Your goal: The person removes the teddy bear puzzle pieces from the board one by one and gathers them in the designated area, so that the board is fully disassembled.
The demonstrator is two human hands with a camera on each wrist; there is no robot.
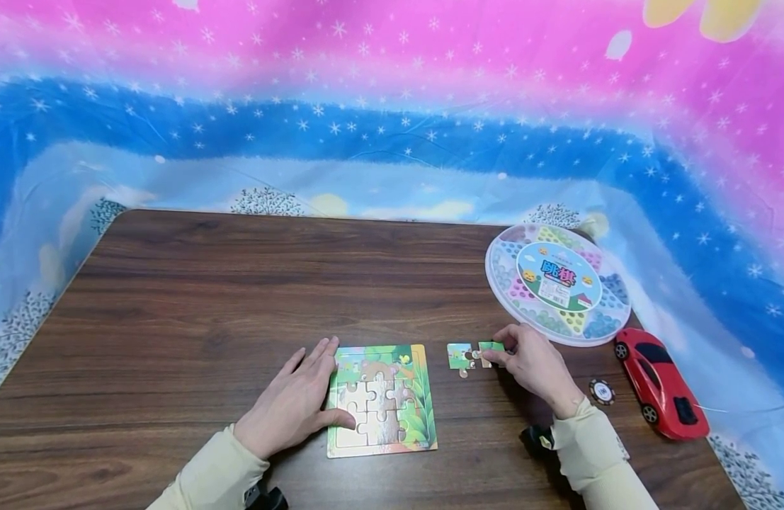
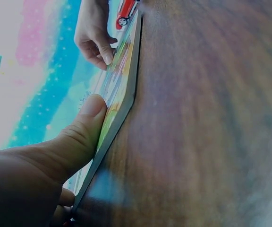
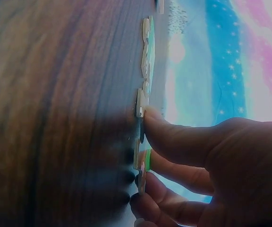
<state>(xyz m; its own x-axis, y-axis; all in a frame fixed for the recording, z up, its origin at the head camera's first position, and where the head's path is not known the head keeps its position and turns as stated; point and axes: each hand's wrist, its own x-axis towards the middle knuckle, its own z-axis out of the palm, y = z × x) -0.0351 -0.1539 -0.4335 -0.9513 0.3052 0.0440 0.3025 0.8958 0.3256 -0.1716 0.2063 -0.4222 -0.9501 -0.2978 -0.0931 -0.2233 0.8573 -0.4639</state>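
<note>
A square jigsaw puzzle in a tray (image 1: 429,397) lies on the table, its picture showing a brown animal among green leaves. My left hand (image 1: 290,407) rests on the tray's left edge, fingers extended along the side and thumb (image 2: 81,130) over the top face. Right of the tray, my right hand (image 1: 537,365) pinches a puzzle piece (image 1: 492,346) between thumb and fingers. Close to its left is another puzzle piece (image 1: 458,355) on the table. Whether these two pieces interlock cannot be told. In the right wrist view the thumb (image 3: 174,137) presses a thin piece (image 3: 140,103), seen edge-on.
A round Chinese checkers box (image 1: 513,297) with a clear lid stands at the back right. Near the right edge are a red toy car (image 1: 662,382) and a black-and-white poker chip (image 1: 601,392). A patterned cloth (image 1: 366,134) hangs behind the brown wooden table (image 1: 239,283).
</note>
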